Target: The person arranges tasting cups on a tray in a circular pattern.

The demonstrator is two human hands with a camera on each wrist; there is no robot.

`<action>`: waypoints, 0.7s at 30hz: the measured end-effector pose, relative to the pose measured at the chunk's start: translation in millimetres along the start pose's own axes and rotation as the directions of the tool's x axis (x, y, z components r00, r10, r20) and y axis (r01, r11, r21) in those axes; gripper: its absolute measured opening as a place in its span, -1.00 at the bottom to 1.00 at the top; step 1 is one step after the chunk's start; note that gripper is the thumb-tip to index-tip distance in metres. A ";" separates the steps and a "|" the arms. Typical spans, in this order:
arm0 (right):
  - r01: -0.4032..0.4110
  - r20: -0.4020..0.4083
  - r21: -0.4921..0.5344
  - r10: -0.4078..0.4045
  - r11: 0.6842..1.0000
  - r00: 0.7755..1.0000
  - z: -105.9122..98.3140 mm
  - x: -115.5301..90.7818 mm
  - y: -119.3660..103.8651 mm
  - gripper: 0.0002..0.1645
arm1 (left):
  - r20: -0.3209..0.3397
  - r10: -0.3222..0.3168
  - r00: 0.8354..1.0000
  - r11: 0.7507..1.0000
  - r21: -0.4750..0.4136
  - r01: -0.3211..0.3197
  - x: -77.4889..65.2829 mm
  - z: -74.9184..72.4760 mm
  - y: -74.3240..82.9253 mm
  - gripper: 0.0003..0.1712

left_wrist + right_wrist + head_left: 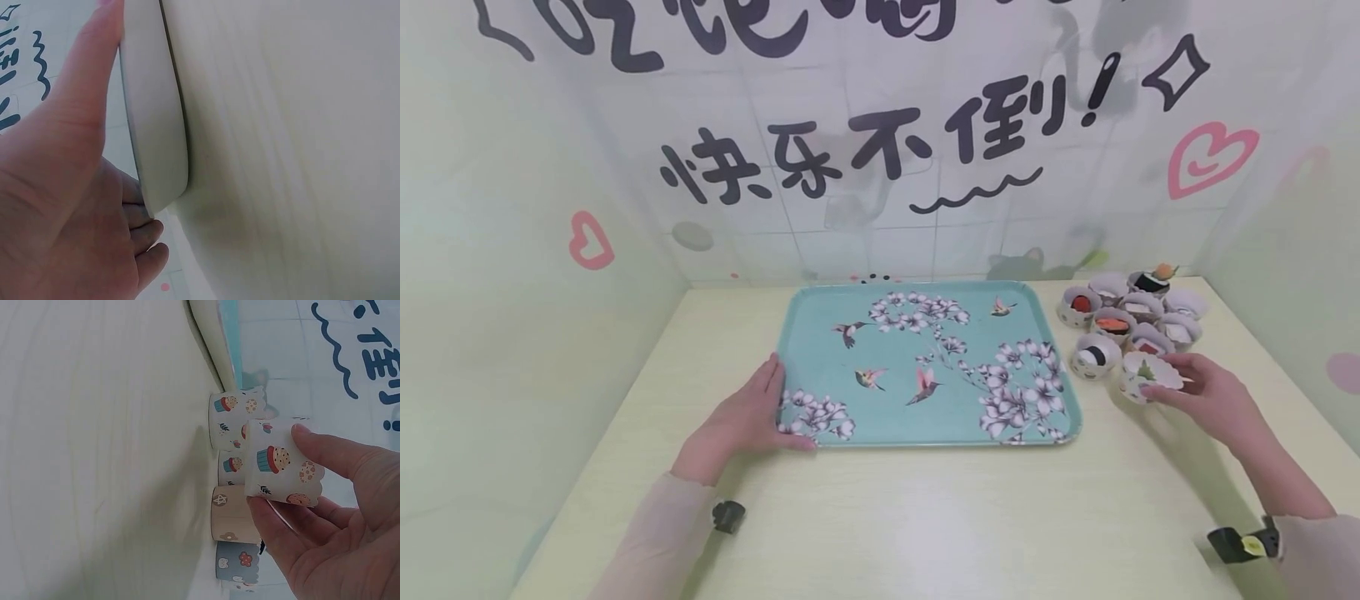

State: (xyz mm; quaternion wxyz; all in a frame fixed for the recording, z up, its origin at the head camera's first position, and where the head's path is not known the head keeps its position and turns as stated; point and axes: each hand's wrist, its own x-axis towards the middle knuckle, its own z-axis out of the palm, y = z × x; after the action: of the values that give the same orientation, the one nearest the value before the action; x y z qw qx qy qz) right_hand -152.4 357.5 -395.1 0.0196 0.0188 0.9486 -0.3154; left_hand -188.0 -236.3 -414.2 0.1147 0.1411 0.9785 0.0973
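Observation:
My right hand (1213, 396) pinches a white paper baking cup (1142, 379) between thumb and fingers. A cupcake print decorates the cup's side, and a small green piece shows inside. In the right wrist view the held cup (284, 462) overlaps other cups, with its base higher than theirs. My left hand (752, 417) rests against the near left corner of a turquoise tray (895, 417) with flowers and birds on it. Its fingers lie along the tray's left side and its thumb along the front edge. Seen from the left wrist, the tray's pale outer wall (156, 112) lies beside the thumb.
Several paper cups stand clustered right of the tray, among them one with a black-and-white sushi piece (1095, 357) and one with an orange-topped piece (1112, 323). The pale wooden table (910, 525) meets a tiled-pattern back wall (865, 242) and side walls.

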 end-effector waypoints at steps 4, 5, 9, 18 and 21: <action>0.013 -0.009 0.005 -0.013 1.000 1.000 -0.8 1.5 -1.2 -0.14 | 0.006 0.001 1.000 1.000 -0.003 -0.001 0.6 -0.7 -0.1 0.69; 0.017 -0.012 0.005 -0.017 1.000 1.000 -0.8 1.8 -1.6 -0.14 | 0.009 0.000 1.000 1.000 -0.006 0.000 0.6 -0.8 -0.1 0.69; 0.030 -0.017 0.007 -0.030 1.000 0.999 -0.8 2.4 -3.0 -0.14 | 0.023 0.001 1.000 1.000 -0.013 -0.001 0.9 -0.5 -0.8 0.69; 0.046 -0.023 0.006 -0.046 0.999 0.999 -3.1 3.6 -7.6 -0.14 | 0.018 0.010 1.000 1.000 -0.015 -0.010 2.1 2.3 -3.2 0.67; 0.055 -0.028 0.011 -0.055 0.998 0.998 -3.2 3.6 -10.4 -0.15 | 0.023 0.011 1.000 1.000 -0.015 -0.010 2.3 2.5 -3.2 0.67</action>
State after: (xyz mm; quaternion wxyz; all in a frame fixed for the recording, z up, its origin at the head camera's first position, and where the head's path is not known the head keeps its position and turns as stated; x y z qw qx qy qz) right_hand -156.5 351.2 -386.5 -0.0021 -0.0030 0.9471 -0.3210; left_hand -190.3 -238.2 -417.7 0.1265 0.1464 0.9756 0.1036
